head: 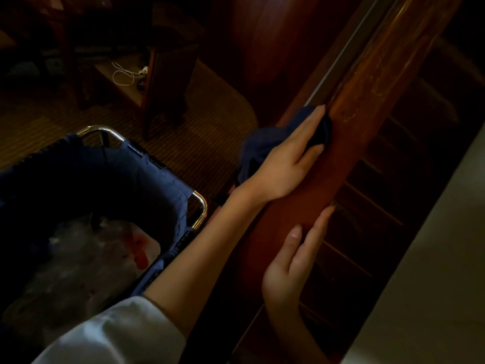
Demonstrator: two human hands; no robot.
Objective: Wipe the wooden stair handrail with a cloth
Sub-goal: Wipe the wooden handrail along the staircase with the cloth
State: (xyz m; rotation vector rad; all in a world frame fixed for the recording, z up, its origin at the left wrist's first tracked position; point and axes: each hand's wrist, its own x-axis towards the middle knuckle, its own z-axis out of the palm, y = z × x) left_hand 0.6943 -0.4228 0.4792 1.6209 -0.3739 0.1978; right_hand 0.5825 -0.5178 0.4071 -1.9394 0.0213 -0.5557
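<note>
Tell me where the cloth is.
Head view, right of centre: the cloth is pressed under the left hand against the handrail's left edge, up the rail from the right hand and right of the cart.

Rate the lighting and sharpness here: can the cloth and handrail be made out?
Head view: dim, corners nearly black; the dark cloth barely separates from shadow under the left hand; the handrail catches warm light, streaks visible; right hand slightly soft.
</note>
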